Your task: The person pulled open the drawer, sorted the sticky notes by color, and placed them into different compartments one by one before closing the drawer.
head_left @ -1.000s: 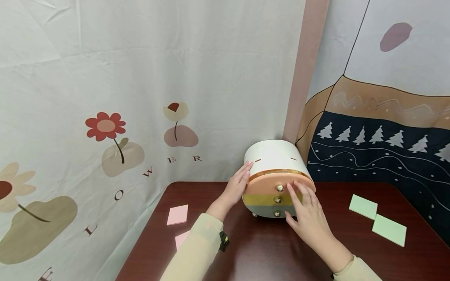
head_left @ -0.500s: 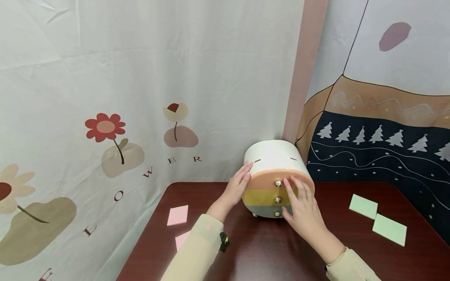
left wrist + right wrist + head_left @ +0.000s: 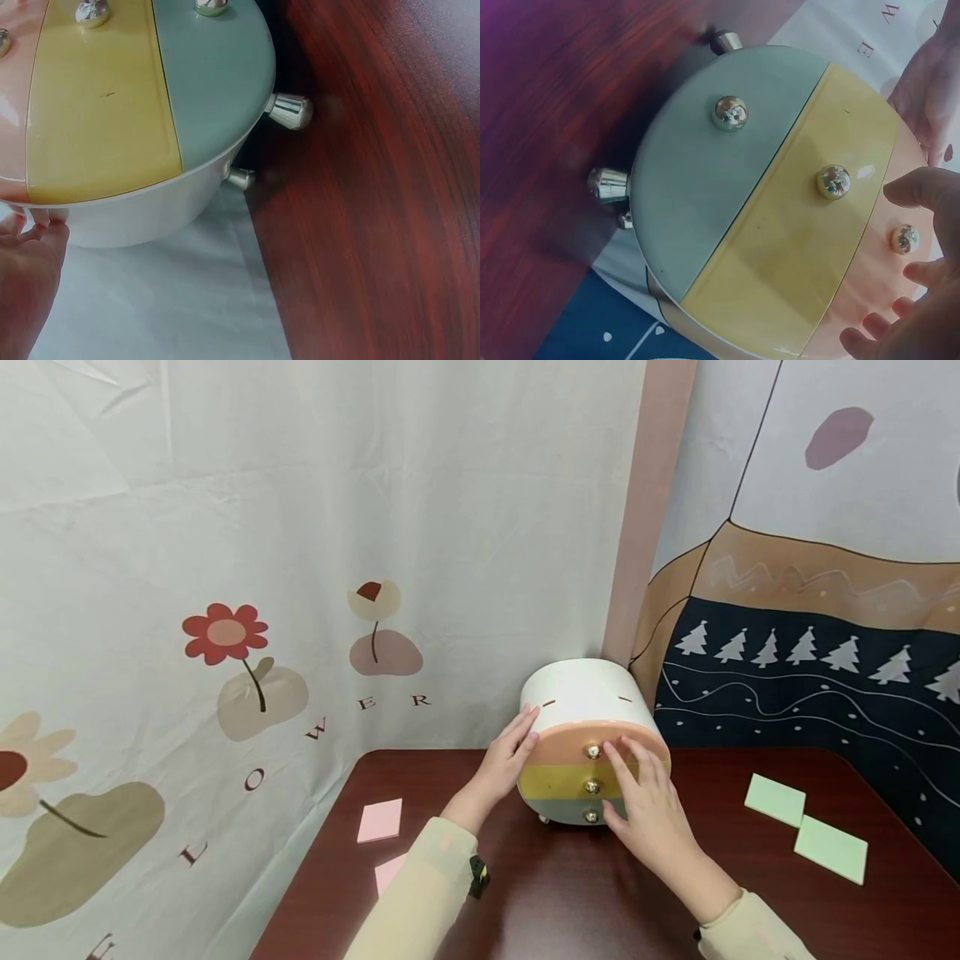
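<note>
A small rounded white drawer box (image 3: 588, 689) has a peach top drawer (image 3: 555, 749), a yellow middle drawer (image 3: 780, 255) and a grey-green bottom drawer (image 3: 690, 187), each with a shiny round knob. All three fronts sit flush. My left hand (image 3: 497, 770) rests against the box's left side, fingers along its edge. In front of the box's right half is my right hand (image 3: 657, 818), fingers spread and slightly bent. Its fingertips are at the peach front, just right of the top knob (image 3: 593, 751); nothing is gripped. The left wrist view shows only part of the left hand.
The box stands on short metal feet (image 3: 291, 111) at the back of a dark red-brown table (image 3: 555, 893). Pink paper squares (image 3: 379, 821) lie to the left, green ones (image 3: 831, 849) to the right. A printed cloth (image 3: 465, 527) hangs close behind.
One second ago the peach drawer stood slightly out, with a gap along its top; it has since gone in flush. My right hand moved forward and a little left. The left hand stayed put.
</note>
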Action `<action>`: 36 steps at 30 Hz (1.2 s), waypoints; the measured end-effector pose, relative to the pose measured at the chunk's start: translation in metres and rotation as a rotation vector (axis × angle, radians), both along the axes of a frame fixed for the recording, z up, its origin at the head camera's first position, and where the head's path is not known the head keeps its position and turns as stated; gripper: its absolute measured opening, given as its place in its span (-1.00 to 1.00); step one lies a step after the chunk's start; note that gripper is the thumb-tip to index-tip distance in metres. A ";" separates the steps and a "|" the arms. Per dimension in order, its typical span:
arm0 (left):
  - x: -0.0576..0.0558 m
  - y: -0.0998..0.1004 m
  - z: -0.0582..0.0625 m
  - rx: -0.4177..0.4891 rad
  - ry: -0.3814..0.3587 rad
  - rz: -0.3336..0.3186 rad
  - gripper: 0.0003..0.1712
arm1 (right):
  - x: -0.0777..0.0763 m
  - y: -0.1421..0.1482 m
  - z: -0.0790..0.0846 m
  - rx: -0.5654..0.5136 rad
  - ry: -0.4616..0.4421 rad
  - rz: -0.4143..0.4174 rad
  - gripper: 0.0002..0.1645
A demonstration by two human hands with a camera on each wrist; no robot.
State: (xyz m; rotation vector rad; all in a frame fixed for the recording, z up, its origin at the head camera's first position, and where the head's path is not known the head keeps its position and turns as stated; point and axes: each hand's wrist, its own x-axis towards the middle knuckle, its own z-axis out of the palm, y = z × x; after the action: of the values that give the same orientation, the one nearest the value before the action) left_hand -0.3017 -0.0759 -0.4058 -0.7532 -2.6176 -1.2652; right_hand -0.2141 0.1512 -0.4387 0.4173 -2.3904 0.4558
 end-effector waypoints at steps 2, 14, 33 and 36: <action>-0.001 0.000 -0.001 -0.011 0.009 0.006 -0.44 | 0.001 0.001 0.001 -0.022 -0.007 0.012 -0.04; 0.000 0.000 -0.001 -0.006 0.028 -0.010 -0.41 | 0.006 0.010 -0.006 -0.231 -0.087 0.037 -0.42; 0.000 0.000 -0.003 -0.001 0.027 -0.005 -0.41 | 0.000 0.009 -0.006 -0.470 -0.443 0.033 -0.71; 0.000 0.000 -0.003 -0.003 0.017 -0.001 -0.42 | -0.002 0.008 -0.005 -0.570 -0.581 0.031 -0.63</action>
State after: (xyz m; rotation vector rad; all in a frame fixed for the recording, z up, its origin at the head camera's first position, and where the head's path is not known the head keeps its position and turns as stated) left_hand -0.3021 -0.0754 -0.4085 -0.7629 -2.6074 -1.2497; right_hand -0.2164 0.1593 -0.4441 0.0579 -2.6273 1.3808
